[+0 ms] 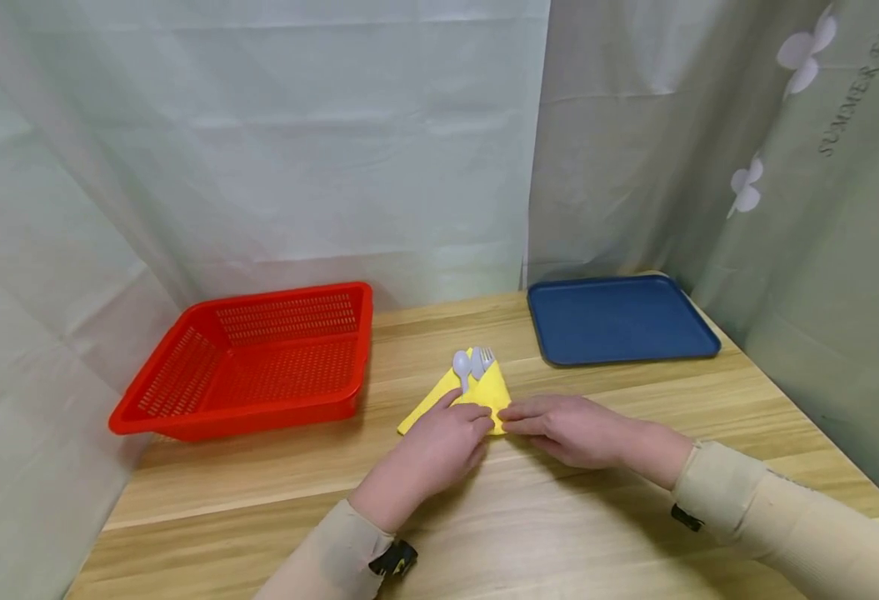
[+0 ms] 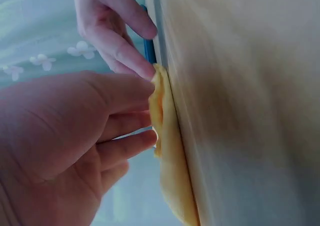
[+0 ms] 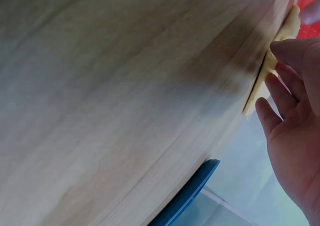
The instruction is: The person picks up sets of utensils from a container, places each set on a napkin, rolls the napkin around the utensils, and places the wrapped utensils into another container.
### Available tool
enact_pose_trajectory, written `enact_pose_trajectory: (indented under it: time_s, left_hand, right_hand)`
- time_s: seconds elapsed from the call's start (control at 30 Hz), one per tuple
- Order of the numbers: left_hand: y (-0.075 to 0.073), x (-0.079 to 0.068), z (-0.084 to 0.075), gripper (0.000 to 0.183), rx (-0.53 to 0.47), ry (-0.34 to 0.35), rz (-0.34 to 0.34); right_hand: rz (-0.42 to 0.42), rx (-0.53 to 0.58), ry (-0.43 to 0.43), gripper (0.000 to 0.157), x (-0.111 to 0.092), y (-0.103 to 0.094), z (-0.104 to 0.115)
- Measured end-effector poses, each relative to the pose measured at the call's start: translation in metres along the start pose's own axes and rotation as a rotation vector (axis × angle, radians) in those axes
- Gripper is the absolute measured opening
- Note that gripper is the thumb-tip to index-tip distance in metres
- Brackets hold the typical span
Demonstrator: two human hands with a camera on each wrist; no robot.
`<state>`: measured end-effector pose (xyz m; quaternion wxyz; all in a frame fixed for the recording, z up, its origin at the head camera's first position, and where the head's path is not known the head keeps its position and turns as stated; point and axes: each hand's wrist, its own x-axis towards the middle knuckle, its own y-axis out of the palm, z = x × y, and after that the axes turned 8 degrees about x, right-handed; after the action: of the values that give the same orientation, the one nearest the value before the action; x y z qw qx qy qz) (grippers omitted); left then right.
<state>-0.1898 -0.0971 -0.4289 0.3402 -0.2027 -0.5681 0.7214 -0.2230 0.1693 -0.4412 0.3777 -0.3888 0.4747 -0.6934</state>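
Observation:
A yellow napkin point(image 1: 430, 407) lies on the table, its right side folded over a grey-white spoon point(image 1: 461, 364), a knife point(image 1: 476, 363) and a fork point(image 1: 487, 358). Their upper ends stick out at the top; the fold hides the lower parts. From the left, my left hand point(image 1: 442, 442) rests its fairly straight fingertips on the folded napkin point(image 2: 172, 171). My right hand point(image 1: 570, 429) touches the napkin's right edge with extended fingers. Seen from the right wrist, those fingers point(image 3: 282, 93) lie along the napkin's edge, with the thumb on top.
At the left stands a red perforated plastic basket point(image 1: 360, 387). A blue tray point(image 1: 622, 321) lies at the back right of the wooden table point(image 1: 514, 533). Pale curtains point(image 1: 297, 150) hang behind and at both sides.

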Motion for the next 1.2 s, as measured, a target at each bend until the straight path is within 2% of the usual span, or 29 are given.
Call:
enact_pose_trajectory:
  time_s: [0.13, 0.23, 0.47, 0.67, 0.8, 0.93, 1.07, 1.2]
  left_hand:
    - [-0.002, -0.013, -0.005, 0.049, -0.024, 0.008, 0.065]
    - [-0.002, -0.018, -0.006, 0.059, -0.067, -0.013, 0.11]
    - [-0.002, -0.022, -0.003, 0.064, -0.188, -0.021, 0.151]
    - [0.001, -0.022, 0.001, 0.064, -0.23, -0.016, 0.156]
    - [0.001, -0.022, 0.002, 0.064, -0.241, -0.02, 0.159]
    - [-0.001, -0.022, 0.002, 0.064, -0.268, -0.024, 0.176]
    - [-0.003, -0.023, 0.003, 0.065, -0.295, -0.02, 0.194]
    - [-0.003, -0.025, 0.004, 0.066, -0.304, -0.024, 0.195]
  right_hand:
    - [-0.004, 0.006, 0.003, 0.043, 0.0, 0.002, 0.0]
    - [-0.001, 0.013, 0.003, 0.043, -0.001, 0.002, 0.0]
    - [-0.008, -0.001, 0.005, 0.045, -0.009, -0.001, 0.002]
    - [0.011, -0.01, 0.039, 0.044, -0.013, -0.003, 0.005]
    - [-0.021, -0.031, 0.02, 0.042, -0.009, -0.004, 0.004]
    - [-0.043, -0.068, -0.038, 0.044, -0.003, 0.0, 0.001]
    - [-0.014, -0.071, -0.067, 0.049, -0.001, 0.004, 0.002]
    - [0.032, -0.038, -0.024, 0.054, 0.001, 0.005, 0.006]
